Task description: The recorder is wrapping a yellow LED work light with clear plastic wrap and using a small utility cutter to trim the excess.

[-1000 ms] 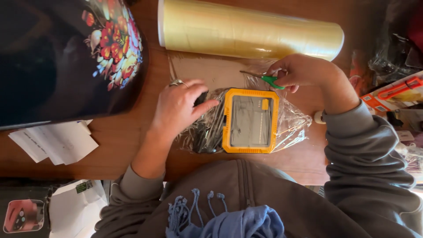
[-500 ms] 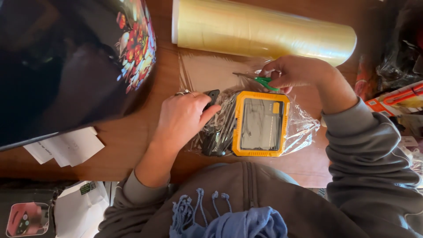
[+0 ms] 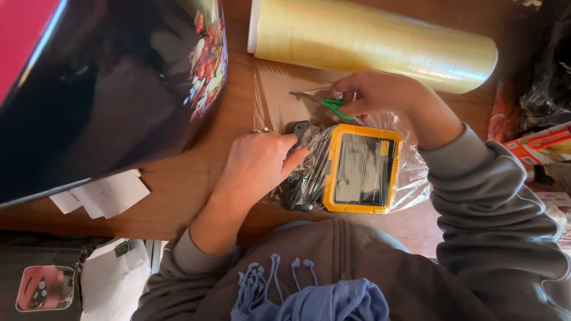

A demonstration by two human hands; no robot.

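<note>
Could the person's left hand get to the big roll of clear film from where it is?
Probably yes. The left hand rests on the wrapped black items beside the yellow-framed device, and the film roll lies just beyond on the wooden table, nothing standing between.

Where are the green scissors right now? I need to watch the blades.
In the head view, the green scissors are in the right hand, above the yellow-framed device and just below the roll of clear film.
</note>
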